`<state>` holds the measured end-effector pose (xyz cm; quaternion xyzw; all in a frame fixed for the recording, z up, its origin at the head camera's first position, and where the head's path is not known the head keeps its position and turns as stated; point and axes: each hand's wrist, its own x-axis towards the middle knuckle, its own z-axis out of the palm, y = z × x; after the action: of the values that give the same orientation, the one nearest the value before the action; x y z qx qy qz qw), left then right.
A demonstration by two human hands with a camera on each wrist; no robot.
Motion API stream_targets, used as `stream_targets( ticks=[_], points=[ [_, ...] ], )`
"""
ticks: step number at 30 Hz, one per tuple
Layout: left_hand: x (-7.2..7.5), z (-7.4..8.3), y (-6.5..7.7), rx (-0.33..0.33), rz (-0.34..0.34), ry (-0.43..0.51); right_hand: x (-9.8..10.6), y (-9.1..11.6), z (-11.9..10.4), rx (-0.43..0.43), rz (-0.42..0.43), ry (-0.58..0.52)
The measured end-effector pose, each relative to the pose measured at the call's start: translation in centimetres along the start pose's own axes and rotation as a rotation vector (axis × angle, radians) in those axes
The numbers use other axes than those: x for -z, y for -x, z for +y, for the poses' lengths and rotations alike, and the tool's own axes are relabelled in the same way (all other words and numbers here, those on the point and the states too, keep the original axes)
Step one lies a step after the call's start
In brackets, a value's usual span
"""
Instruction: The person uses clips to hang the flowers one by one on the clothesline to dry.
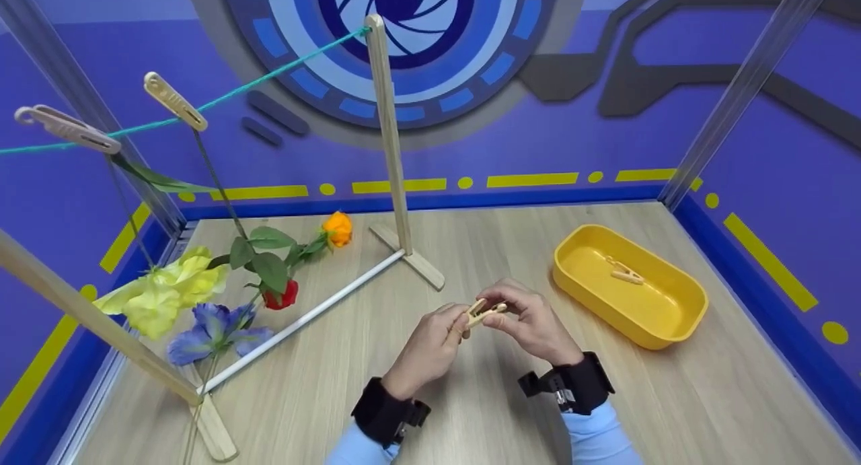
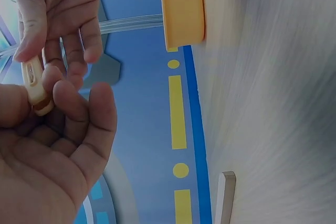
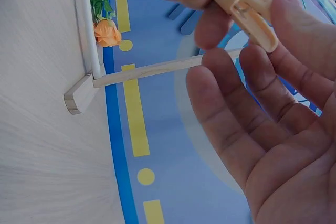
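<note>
Over the tabletop in front of me, both hands meet at one beige clothespin (image 1: 485, 315). My left hand (image 1: 430, 344) pinches one end between thumb and fingers, as the left wrist view also shows of the clothespin (image 2: 34, 80). From the other side, my right hand (image 1: 531, 322) holds the opposite end by thumb and fingertips. In the right wrist view the clothespin (image 3: 247, 11) lies slanted, a slot showing along its side, with the right thumb (image 3: 302, 27) against it. The right hand's other fingers are loosely bent below it.
A yellow tray (image 1: 693, 317) with clothespins (image 1: 627, 274) in it stands to the right. At left is a wooden rack (image 1: 390, 135) with a green string (image 1: 269, 80). Two clips on it hold a yellow flower (image 1: 171, 287) and red rose (image 1: 281, 295). An orange rose (image 1: 338, 229) and purple flower (image 1: 212, 330) are nearby.
</note>
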<state>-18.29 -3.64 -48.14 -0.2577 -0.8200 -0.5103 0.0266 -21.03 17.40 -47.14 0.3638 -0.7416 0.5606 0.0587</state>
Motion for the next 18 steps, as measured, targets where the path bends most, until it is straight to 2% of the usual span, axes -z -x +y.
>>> stream_targets(
  ticks=[5,10,18],
  points=[
    [-0.27,0.01,0.07,-0.029,0.014,-0.011,-0.1,0.04,-0.16,-0.057,0.009,-0.011],
    [-0.4,-0.08,0.17,-0.069,0.01,-0.081,0.02,0.14,-0.29,-0.088,0.012,-0.025],
    [0.51,-0.29,0.41,-0.027,0.042,-0.256,0.18,-0.04,-0.18,-0.122,0.022,-0.056]
  ],
)
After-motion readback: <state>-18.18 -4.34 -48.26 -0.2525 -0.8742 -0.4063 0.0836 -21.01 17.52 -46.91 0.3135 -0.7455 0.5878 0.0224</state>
